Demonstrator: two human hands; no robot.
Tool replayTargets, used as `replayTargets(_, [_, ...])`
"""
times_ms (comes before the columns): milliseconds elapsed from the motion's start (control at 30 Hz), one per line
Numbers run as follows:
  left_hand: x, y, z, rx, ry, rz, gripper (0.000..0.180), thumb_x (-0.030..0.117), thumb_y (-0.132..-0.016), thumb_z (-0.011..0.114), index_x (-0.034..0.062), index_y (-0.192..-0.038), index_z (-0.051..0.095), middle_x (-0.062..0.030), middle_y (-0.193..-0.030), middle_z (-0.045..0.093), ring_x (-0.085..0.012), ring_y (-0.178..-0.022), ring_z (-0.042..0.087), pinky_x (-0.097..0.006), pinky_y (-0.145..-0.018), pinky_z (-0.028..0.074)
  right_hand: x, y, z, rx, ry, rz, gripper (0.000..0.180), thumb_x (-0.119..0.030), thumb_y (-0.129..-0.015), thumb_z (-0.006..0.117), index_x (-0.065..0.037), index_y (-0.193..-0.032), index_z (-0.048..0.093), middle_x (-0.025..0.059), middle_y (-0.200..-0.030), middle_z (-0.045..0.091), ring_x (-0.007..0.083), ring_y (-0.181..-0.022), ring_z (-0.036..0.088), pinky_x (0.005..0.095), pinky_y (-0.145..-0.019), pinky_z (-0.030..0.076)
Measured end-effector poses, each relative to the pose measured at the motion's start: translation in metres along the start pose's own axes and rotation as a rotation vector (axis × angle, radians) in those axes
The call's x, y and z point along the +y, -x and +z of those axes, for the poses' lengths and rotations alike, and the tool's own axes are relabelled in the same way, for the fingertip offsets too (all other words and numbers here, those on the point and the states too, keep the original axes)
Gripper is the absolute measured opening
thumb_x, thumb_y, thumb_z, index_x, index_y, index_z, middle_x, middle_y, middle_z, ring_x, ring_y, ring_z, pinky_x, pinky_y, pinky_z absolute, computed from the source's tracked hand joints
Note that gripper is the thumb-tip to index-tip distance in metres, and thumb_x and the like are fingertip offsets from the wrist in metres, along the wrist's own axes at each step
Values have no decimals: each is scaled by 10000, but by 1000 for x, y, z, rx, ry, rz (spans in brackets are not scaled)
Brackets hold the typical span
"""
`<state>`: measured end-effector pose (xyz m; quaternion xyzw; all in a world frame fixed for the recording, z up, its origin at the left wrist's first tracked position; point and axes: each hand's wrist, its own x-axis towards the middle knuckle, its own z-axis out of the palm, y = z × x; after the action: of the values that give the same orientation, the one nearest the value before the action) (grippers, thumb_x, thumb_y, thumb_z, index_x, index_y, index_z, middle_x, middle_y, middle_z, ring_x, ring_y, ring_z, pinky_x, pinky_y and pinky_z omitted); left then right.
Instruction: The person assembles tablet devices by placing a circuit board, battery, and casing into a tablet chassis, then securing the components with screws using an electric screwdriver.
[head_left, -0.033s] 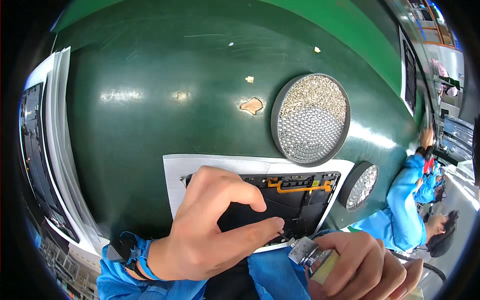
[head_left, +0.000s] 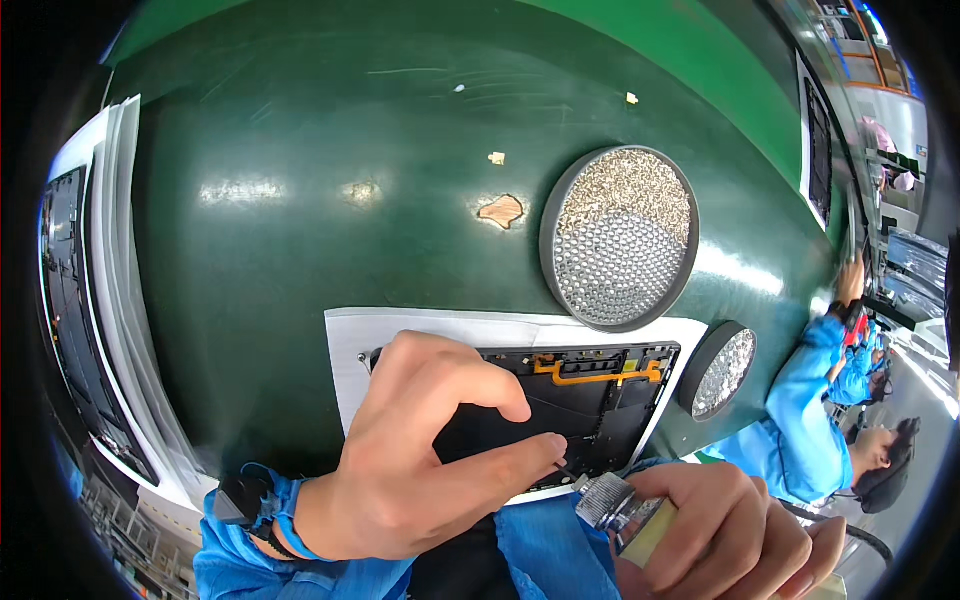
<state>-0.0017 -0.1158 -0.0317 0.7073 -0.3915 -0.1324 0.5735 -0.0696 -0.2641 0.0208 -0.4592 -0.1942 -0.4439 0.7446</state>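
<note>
An opened black tablet (head_left: 600, 400) with an orange ribbon cable (head_left: 600, 374) lies on white paper (head_left: 345, 370) at the table's near side. Over its left part rests my left hand (head_left: 420, 450), forefinger bent and thumb stretched out apart from it; the other fingers are hidden. The thumb tip is beside the thin bit of a powered screwdriver (head_left: 608, 502), near the tablet's lower edge. Wrapped round the screwdriver's yellowish body is my right hand (head_left: 730, 530), at the lower right. The silver knurled collar shows, and the bit's exact contact is too small to tell.
Beyond the tablet stands a round dish (head_left: 620, 268) of small screws in a dimpled base. A smaller round dish (head_left: 722, 372) tilts at the right. At far left another black panel (head_left: 85, 330) lies on white sheets. A co-worker in a blue sleeve (head_left: 800, 400) sits at right.
The co-worker's arm at the right has shifted slightly. My hands, the screwdriver and the tablet hold the same places.
</note>
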Motion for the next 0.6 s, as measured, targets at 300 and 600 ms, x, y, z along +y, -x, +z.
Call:
replayTargets(300, [-2,-2,-1,-41,3,3,326,139,-636,932,152,-954,859,-41,-1038,626,-258,-928,562,-374,-783,453,1,0,5,32,55,-2,490,-68,-871,841,-56,-1173,455,20,-769,585,94,-543,563,198,-407,468])
replayTargets(600, [-1,-3,1,-25,25,5,337,135,-636,925,157,-966,859,-36,-1057,627,-260,-934,564,-376,-800,456,-4,-1,8,82,90,-10,444,-26,-862,827,-54,-1128,472,21,-734,580,90,-528,567,204,-387,470])
